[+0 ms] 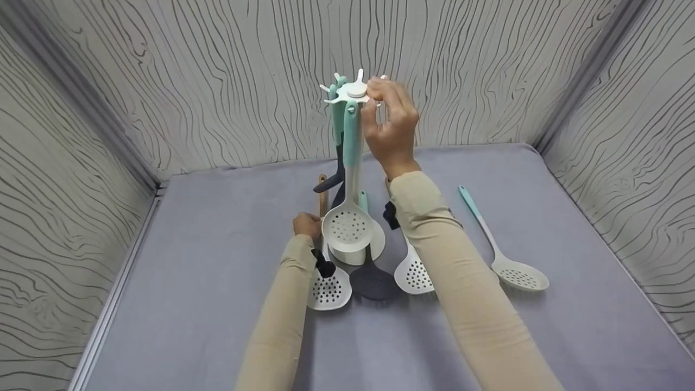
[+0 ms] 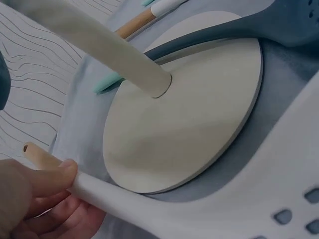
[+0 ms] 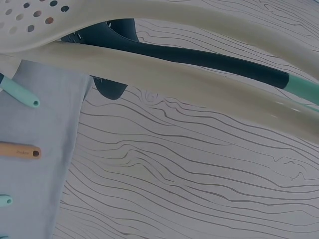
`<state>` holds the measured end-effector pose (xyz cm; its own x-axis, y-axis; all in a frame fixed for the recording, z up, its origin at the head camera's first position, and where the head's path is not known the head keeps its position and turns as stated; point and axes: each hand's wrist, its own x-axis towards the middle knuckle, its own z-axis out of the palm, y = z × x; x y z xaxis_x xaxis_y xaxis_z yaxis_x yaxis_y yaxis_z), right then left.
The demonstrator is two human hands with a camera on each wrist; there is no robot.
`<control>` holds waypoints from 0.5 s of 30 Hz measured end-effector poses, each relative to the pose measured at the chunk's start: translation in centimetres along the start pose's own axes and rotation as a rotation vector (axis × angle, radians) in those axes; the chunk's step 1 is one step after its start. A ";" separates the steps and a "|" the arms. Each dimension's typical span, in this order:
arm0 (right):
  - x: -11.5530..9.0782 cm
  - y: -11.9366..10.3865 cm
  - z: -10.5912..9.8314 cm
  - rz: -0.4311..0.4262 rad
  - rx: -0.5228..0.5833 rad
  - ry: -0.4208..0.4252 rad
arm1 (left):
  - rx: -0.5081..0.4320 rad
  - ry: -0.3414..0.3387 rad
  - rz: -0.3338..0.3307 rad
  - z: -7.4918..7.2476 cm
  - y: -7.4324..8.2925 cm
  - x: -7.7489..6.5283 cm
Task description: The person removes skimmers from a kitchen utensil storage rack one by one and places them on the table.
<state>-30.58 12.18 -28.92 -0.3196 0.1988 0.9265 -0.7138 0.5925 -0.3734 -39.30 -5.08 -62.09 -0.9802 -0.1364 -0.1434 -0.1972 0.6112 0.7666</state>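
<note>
My left hand (image 1: 308, 225) grips a white skimmer (image 1: 328, 292) with a wooden handle end, thumb on top; in the left wrist view its handle (image 2: 109, 198) runs past the round base (image 2: 189, 124) of a utensil stand. Up high, my right hand (image 1: 392, 122) pinches the edge of the stand's white hooked top (image 1: 355, 91). From the hooks hang a white skimmer (image 1: 347, 231) with a mint handle and dark utensils with mint handles behind it. The right wrist view shows the stand's pole and hanging utensils, including a dark one (image 3: 199, 57); the hand is outside it.
A dark utensil (image 1: 374, 282) lies with its handle across the base. To its right lie a white perforated turner (image 1: 415, 274), partly behind my right forearm, and a mint-handled skimmer (image 1: 521, 274). Patterned panels (image 1: 244, 81) enclose the grey cloth (image 1: 206, 244) at back and sides.
</note>
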 end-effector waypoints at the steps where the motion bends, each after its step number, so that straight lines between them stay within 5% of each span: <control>1: 0.0 0.0 0.0 0.002 0.000 -0.002 | 0.002 0.016 0.000 -0.3 0.5 -0.6; 2: 0.0 0.0 0.0 0.004 0.000 -0.004 | 0.001 0.025 0.006 -1.0 1.4 -1.6; 4: 0.0 0.0 0.0 0.005 -0.001 -0.007 | 0.019 0.052 0.030 -0.5 1.0 -1.2; 8: 0.0 0.1 -0.1 0.001 -0.007 -0.007 | 0.046 0.122 0.100 1.9 -1.7 1.4; 15: 0.0 0.2 0.0 0.007 0.003 -0.013 | 0.153 0.075 0.093 8.6 -9.6 11.1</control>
<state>-30.69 12.29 -29.03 -0.3326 0.1931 0.9231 -0.7134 0.5886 -0.3802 -48.44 -5.74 -76.43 -0.9915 -0.1281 -0.0249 -0.1117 0.7347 0.6692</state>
